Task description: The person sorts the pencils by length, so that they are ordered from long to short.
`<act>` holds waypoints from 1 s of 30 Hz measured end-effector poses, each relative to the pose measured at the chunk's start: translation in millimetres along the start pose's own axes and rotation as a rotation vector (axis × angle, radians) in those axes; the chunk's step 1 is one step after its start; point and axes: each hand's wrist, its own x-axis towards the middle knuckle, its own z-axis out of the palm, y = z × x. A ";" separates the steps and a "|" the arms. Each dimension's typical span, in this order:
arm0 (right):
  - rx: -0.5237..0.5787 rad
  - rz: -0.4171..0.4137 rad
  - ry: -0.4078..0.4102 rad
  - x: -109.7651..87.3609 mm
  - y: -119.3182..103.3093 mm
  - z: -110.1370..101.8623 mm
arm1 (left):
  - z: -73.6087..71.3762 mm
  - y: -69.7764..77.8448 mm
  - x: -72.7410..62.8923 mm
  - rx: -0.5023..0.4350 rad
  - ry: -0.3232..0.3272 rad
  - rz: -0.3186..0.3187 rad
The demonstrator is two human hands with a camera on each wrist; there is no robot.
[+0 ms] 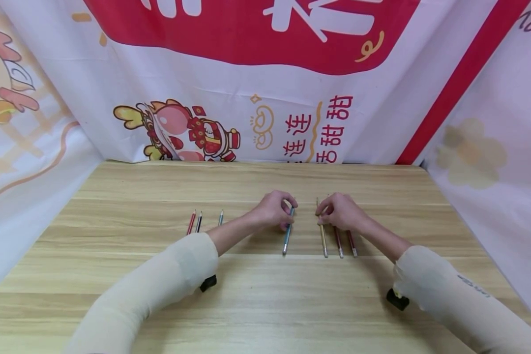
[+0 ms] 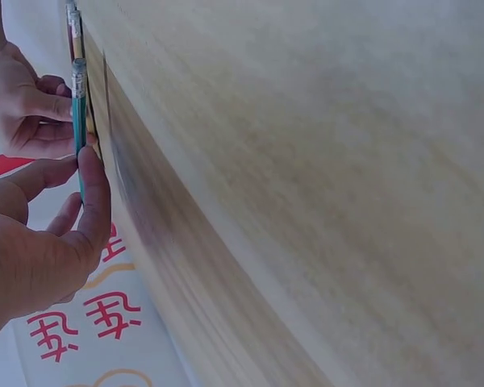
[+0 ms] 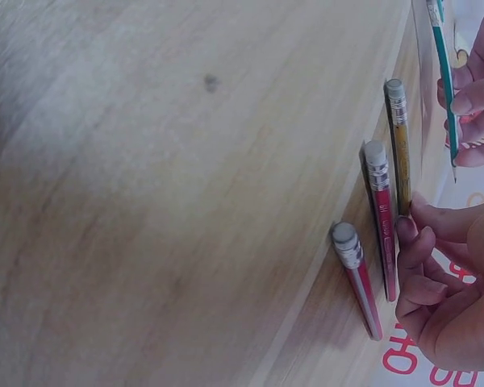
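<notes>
My left hand (image 1: 274,209) pinches a teal pencil (image 1: 287,237) between thumb and fingers. In the left wrist view that pencil's eraser end points up the frame, and the right wrist view shows it held off the wood. To its right, my right hand (image 1: 342,212) pinches a yellow pencil (image 1: 323,241), which lies on the table with its eraser end toward me. Beside it lie a red pencil (image 3: 384,226) and a second red pencil (image 3: 361,290) with a grey stripe, both partly under the right hand in the head view.
Left of the left forearm lie a red pencil (image 1: 191,222), a dark pencil (image 1: 198,222) and a light blue pencil (image 1: 221,217), their lower parts hidden by the arm. A printed cloth (image 1: 230,78) hangs behind the wooden table (image 1: 265,305), with more cloth at both sides.
</notes>
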 end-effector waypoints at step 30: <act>-0.018 0.003 -0.008 1.9 1.0 -0.9 | 22.2 1.0 12.5 -0.098 0.012 -0.042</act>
